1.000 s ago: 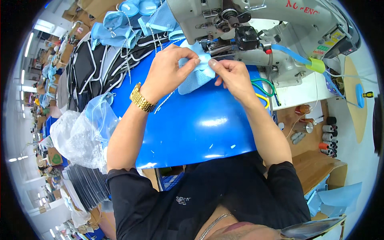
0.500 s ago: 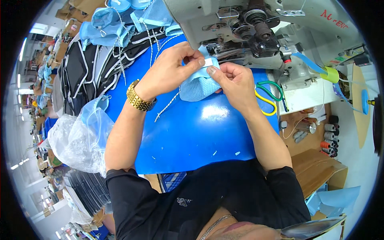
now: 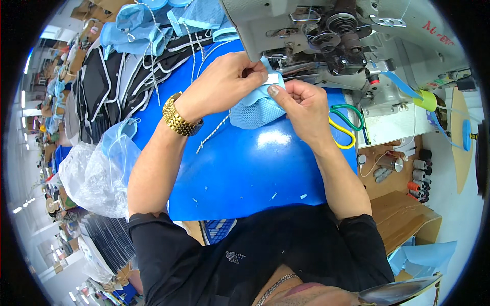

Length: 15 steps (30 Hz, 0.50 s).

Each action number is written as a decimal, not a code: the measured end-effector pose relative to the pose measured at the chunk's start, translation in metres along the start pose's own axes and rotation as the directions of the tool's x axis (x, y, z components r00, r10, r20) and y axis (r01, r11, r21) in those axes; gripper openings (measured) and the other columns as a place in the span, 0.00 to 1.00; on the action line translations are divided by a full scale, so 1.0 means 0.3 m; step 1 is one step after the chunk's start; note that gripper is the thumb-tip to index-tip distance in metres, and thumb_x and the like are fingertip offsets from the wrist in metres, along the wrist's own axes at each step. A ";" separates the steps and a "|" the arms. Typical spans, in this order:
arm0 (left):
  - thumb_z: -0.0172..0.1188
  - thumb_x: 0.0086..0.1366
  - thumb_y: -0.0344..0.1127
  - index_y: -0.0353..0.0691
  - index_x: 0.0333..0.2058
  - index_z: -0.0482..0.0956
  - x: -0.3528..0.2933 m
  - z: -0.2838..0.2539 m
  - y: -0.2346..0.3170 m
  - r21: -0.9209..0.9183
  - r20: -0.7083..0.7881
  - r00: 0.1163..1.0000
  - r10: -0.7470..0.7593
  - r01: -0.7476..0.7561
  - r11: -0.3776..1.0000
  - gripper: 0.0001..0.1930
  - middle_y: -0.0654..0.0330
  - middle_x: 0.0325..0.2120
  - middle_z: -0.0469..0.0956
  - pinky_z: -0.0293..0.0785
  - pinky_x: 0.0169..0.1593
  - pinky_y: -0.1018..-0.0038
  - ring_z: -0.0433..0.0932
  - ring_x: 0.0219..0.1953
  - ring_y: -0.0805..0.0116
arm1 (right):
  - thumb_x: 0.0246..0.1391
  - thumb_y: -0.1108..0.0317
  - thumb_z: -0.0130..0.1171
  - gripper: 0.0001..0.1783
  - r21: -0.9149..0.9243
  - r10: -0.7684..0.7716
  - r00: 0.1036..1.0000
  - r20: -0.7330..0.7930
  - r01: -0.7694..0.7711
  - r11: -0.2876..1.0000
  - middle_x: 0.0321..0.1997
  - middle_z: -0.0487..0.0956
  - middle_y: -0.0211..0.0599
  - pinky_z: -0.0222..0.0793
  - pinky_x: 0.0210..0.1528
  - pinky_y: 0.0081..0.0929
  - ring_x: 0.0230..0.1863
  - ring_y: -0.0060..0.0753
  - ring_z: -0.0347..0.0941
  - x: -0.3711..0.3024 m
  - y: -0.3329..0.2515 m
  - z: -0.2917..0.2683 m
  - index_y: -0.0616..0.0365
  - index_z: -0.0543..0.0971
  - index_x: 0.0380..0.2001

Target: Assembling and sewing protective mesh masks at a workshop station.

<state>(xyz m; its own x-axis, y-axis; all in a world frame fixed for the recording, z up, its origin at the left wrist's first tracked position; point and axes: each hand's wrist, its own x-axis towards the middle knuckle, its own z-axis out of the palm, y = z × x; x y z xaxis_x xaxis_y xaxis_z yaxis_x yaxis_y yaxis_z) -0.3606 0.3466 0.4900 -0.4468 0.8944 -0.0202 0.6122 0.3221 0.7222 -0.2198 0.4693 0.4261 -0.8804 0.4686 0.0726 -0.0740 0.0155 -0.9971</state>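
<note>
Both my hands pinch a small light-blue mesh pouch (image 3: pixel 251 113) at the front of a sewing machine (image 3: pixel 326 43). My left hand (image 3: pixel 222 84), with a gold watch (image 3: pixel 178 116) at the wrist, grips its upper left edge beside a small white label (image 3: pixel 272 78). Thumb and fingers of my right hand (image 3: pixel 302 104) close on the cloth just right of and below that label. A speckled drawcord (image 3: pixel 213 133) trails from the pouch's lower left onto the blue table (image 3: pixel 245 178). The machine's needle area is partly hidden behind my fingers and the cloth.
Green-and-yellow-handled scissors (image 3: pixel 347 125) lie right of my right hand. Black pieces with pale piping (image 3: pixel 109 92) and more blue mesh pouches (image 3: pixel 138 38) are piled at the far left. A clear plastic bag (image 3: pixel 97 176) hangs by the left table edge. Thread spools (image 3: pixel 419 173) stand lower right.
My left hand has shifted slightly right and up along the pouch's edge, its fingers nearer the label. The right hand keeps its pinch. The view has moved slightly.
</note>
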 end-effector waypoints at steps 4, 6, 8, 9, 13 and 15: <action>0.55 0.57 0.40 0.29 0.22 0.73 0.014 0.015 -0.009 0.004 -0.071 0.997 0.035 -0.035 0.999 0.16 0.52 0.12 0.65 0.61 0.23 0.67 0.63 0.15 0.63 | 0.57 0.65 0.64 0.10 0.036 -0.007 1.000 0.013 0.007 0.999 0.18 0.73 0.18 0.51 0.19 0.12 0.19 0.06 0.60 0.002 0.005 -0.001 0.61 0.82 0.27; 0.55 0.57 0.40 0.29 0.22 0.73 0.015 0.019 -0.009 0.001 -0.081 0.997 0.016 -0.016 1.000 0.16 0.52 0.12 0.66 0.61 0.23 0.67 0.64 0.15 0.64 | 0.57 0.65 0.64 0.10 0.040 -0.006 1.000 0.013 0.005 0.999 0.18 0.73 0.18 0.51 0.19 0.12 0.19 0.06 0.60 0.002 0.011 0.001 0.60 0.81 0.27; 0.55 0.56 0.40 0.29 0.22 0.74 0.018 0.026 -0.013 -0.004 -0.088 0.996 -0.002 0.002 1.000 0.16 0.52 0.12 0.68 0.61 0.23 0.67 0.64 0.15 0.64 | 0.57 0.64 0.64 0.10 0.042 -0.003 1.000 0.010 0.003 0.999 0.18 0.73 0.18 0.51 0.19 0.12 0.19 0.06 0.60 0.002 0.014 -0.001 0.60 0.81 0.26; 0.55 0.56 0.41 0.29 0.23 0.75 0.021 0.030 -0.019 -0.026 -0.094 0.995 -0.028 0.026 0.999 0.16 0.52 0.13 0.69 0.61 0.23 0.67 0.65 0.16 0.65 | 0.57 0.64 0.64 0.11 0.046 -0.003 1.000 0.015 0.002 0.999 0.18 0.73 0.18 0.51 0.19 0.12 0.19 0.06 0.60 0.003 0.014 -0.002 0.60 0.81 0.27; 0.55 0.56 0.40 0.30 0.25 0.78 0.022 0.039 -0.015 -0.064 -0.124 0.990 -0.072 0.065 0.996 0.15 0.52 0.14 0.72 0.63 0.24 0.68 0.69 0.17 0.66 | 0.57 0.63 0.64 0.11 0.029 0.002 1.000 0.017 -0.002 1.000 0.18 0.73 0.18 0.52 0.19 0.11 0.18 0.06 0.60 0.003 0.009 -0.005 0.60 0.81 0.27; 0.55 0.56 0.40 0.30 0.26 0.78 0.022 0.047 -0.016 -0.089 -0.133 0.987 -0.085 0.073 0.993 0.15 0.52 0.15 0.73 0.65 0.25 0.68 0.70 0.17 0.66 | 0.56 0.65 0.64 0.10 0.038 0.022 0.999 0.025 -0.023 0.999 0.20 0.77 0.23 0.57 0.21 0.12 0.21 0.08 0.65 0.002 -0.006 -0.008 0.62 0.82 0.27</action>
<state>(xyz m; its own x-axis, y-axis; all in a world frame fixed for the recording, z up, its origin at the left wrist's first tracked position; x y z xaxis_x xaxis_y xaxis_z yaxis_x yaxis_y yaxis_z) -0.3571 0.3554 0.4766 -0.5800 0.8145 0.0108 0.5173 0.3581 0.7773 -0.2190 0.4717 0.4278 -0.8934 0.4465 0.0507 -0.0710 -0.0288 -0.9971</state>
